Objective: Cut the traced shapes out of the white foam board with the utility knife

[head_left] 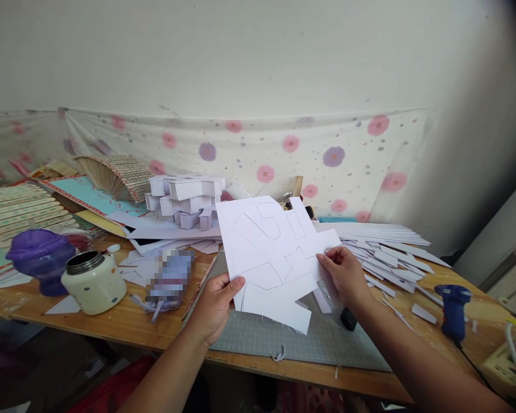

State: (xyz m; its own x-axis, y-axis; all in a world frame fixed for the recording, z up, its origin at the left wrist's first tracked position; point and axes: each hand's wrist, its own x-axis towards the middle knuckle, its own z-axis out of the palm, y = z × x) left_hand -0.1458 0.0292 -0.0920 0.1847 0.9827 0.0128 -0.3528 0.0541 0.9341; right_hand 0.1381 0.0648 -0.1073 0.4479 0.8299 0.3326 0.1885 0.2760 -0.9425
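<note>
A white sheet of card (pixel 258 252) with pencilled outlines and notched, cut edges is held up, tilted, above the grey cutting mat (pixel 249 338). My left hand (pixel 217 304) grips its lower left edge, thumb on top and fingers behind. At its right edge, my right hand (pixel 339 269) pinches the card between thumb and fingers. Beneath it, part of the mat is hidden, and a strip of white card (pixel 322 299) shows near my right hand. A small black object (pixel 348 318) lies on the mat beside my right forearm.
Behind the sheet stands a stacked white card model (pixel 187 201). Cut card strips (pixel 387 258) pile up at right, near a blue glue gun (pixel 453 310) with a cord. At left are a cream jar (pixel 94 284), a purple lidded cup (pixel 40 258) and a slatted fan (pixel 118 175).
</note>
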